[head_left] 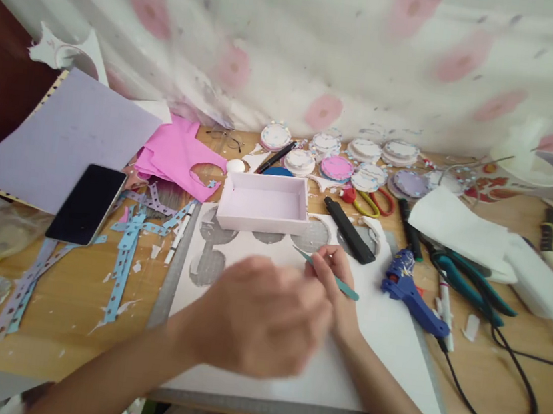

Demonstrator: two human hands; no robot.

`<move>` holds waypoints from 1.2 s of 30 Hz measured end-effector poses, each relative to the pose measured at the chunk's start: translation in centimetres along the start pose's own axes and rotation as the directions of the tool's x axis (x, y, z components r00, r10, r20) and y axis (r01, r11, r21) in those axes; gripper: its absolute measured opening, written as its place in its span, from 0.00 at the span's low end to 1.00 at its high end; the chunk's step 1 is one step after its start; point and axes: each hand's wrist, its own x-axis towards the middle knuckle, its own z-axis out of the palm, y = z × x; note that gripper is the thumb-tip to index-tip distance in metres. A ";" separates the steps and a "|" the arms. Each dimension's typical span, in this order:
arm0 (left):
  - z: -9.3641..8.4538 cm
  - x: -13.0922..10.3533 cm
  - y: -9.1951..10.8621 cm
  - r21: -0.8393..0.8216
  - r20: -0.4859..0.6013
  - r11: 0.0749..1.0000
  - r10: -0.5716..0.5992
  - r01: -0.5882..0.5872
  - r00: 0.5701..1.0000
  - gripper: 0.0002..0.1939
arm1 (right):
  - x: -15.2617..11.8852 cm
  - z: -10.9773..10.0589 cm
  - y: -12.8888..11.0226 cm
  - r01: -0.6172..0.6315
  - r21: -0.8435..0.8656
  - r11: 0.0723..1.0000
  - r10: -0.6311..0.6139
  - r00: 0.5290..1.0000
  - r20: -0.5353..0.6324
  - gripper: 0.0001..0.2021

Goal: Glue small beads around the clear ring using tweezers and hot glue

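Observation:
My left hand (262,319) is raised in front of me, blurred, its fingers curled in; what they hold, if anything, is hidden. Just behind and to the right of it, my right hand (335,281) grips slim teal tweezers (347,291), their pointed tip directed left and away from me. Both hands are over a white sheet (388,368) with round holes cut near its far edge. The sheet lies on a grey cutting mat (163,307). A small open, pale lilac box (262,222) stands at the sheet's far edge, beyond my hands.
A black box cutter (349,231) lies right of the box. Further right are a blue glue gun (411,297) with its cord and teal-handled pliers (473,285). Several decorated discs (336,167) line the back. A phone (88,204), pink sheets (172,154) and blue strips (126,262) occupy the left.

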 end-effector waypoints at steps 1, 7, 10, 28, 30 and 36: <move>-0.4 2.1 -0.9 0.005 0.015 0.999 0.050 -0.050 0.999 0.21 | 0.1 0.1 -0.2 0.004 -0.029 1.000 -0.004 1.000 0.010 0.09; -0.3 3.1 -5.3 0.027 0.183 1.000 0.006 -0.011 0.983 0.52 | 1.5 1.0 -1.2 0.011 0.000 1.000 -0.011 0.998 0.060 0.09; 0.8 2.4 -6.8 -0.001 0.291 1.000 0.021 -0.021 0.957 0.45 | 1.7 1.4 -0.8 0.044 0.026 0.999 -0.046 0.996 0.071 0.08; 0.9 3.2 -7.8 -0.054 0.350 0.995 0.094 -0.080 0.932 0.37 | 0.9 1.2 0.1 0.144 -0.117 0.983 -0.143 0.990 0.020 0.05; 0.9 3.1 -7.7 -0.073 0.352 0.993 0.116 -0.096 0.929 0.38 | 1.0 1.2 0.2 0.121 -0.123 0.985 -0.122 0.992 -0.007 0.06; 0.8 2.7 -7.6 -0.129 0.339 0.991 0.074 -0.031 0.938 0.47 | 0.8 1.1 0.5 0.202 -0.301 0.932 -0.213 0.977 -0.004 0.04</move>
